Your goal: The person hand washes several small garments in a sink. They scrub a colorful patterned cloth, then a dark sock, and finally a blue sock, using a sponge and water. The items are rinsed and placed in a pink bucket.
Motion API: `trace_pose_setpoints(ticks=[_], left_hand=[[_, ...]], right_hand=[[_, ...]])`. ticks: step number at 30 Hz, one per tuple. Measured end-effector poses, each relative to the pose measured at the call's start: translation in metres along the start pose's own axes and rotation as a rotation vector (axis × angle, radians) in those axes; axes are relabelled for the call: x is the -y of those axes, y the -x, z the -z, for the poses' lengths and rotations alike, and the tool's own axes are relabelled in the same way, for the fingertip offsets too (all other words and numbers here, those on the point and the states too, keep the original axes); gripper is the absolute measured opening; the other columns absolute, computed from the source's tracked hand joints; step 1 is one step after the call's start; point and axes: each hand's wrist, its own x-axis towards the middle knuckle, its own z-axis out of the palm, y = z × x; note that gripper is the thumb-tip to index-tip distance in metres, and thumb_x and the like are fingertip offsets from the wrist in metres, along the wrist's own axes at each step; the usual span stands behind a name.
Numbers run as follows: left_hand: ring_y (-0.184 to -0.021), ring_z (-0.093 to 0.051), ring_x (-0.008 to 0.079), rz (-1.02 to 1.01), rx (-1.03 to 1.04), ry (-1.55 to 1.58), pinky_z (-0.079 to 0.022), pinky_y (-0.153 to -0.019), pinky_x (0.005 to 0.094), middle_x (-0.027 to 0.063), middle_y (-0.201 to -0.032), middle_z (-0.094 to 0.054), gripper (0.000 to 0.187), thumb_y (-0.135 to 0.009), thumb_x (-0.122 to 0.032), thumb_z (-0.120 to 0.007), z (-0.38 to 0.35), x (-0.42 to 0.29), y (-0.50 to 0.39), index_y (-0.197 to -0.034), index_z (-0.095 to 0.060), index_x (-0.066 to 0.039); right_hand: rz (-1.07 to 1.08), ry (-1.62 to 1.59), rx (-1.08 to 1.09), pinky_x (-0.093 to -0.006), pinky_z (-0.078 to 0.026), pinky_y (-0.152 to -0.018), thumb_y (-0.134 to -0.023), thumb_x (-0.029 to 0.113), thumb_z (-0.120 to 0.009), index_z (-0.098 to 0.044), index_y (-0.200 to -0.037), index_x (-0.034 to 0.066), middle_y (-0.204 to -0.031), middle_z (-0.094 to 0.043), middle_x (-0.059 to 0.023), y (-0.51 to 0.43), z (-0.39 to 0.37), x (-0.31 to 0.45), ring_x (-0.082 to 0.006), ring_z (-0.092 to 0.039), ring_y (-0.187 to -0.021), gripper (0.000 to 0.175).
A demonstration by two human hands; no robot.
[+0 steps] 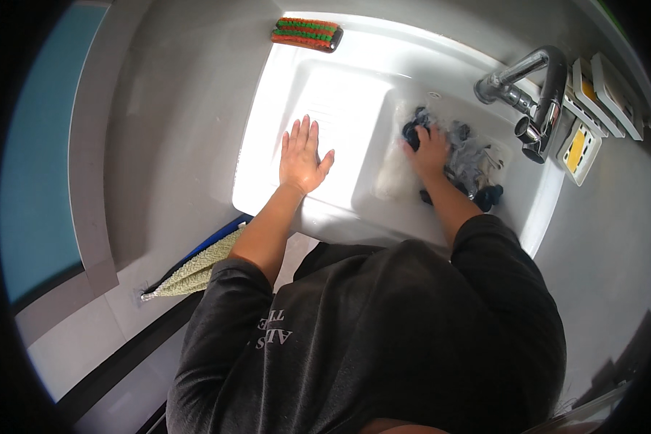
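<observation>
My left hand (pixel 304 159) lies palm down, fingers spread, on the sunlit ribbed washboard part (pixel 336 130) of a white laundry sink (pixel 298 209), with nothing in it. In the basin at the right, my right hand (pixel 432 152) reaches into cloudy water, its fingertips at a dark wet cloth (pixel 412 134). Whether the fingers grip that cloth cannot be told. Grey and dark wet fabric (pixel 469 157) floats beside the hand, and a dark bunched piece (pixel 489 198) lies close to my right forearm.
A scrub brush (pixel 306 33) with red and green bristles rests at the sink's far left corner. A chrome faucet (pixel 553 97) arches over the right rim. Beyond it hang white soap holders, one with a yellow insert (pixel 576 152). A pale green towel (pixel 203 266) hangs at the lower left.
</observation>
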Motion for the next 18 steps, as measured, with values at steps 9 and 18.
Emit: trace_pose_setpoints(ticks=[9, 18], left_hand=[[-0.137, -0.033, 0.0311, -0.006, -0.011, 0.919, -0.03, -0.111, 0.0394, 0.0188, -0.149, -0.033, 0.063, -0.098, -0.043, -0.043, 0.005, -0.032, -0.026, -0.146, -0.032, -0.004], [-0.107, -0.056, 0.0369, 0.594, 0.28, 2.551, -0.045, -0.096, 0.0532, 0.0203, -0.114, -0.058, 0.049, -0.097, -0.043, -0.025, 0.023, -0.014, -0.037, -0.111, -0.055, -0.007]], right_hand=[[-0.221, -1.746, 0.25, -0.0273, -0.051, -0.067, -0.081, 0.007, -0.066, -0.062, -0.101, 0.0029, -0.095, -0.063, -0.0054, -0.005, 0.098, 0.086, -0.0136, -0.06, -0.078, 0.021], [0.579, -1.018, 0.028, -0.0434, -0.045, -0.096, -0.072, 0.016, -0.064, -0.063, -0.095, 0.0069, -0.126, -0.06, -0.0119, -0.013, 0.082, 0.185, -0.0366, -0.057, -0.109, 0.025]])
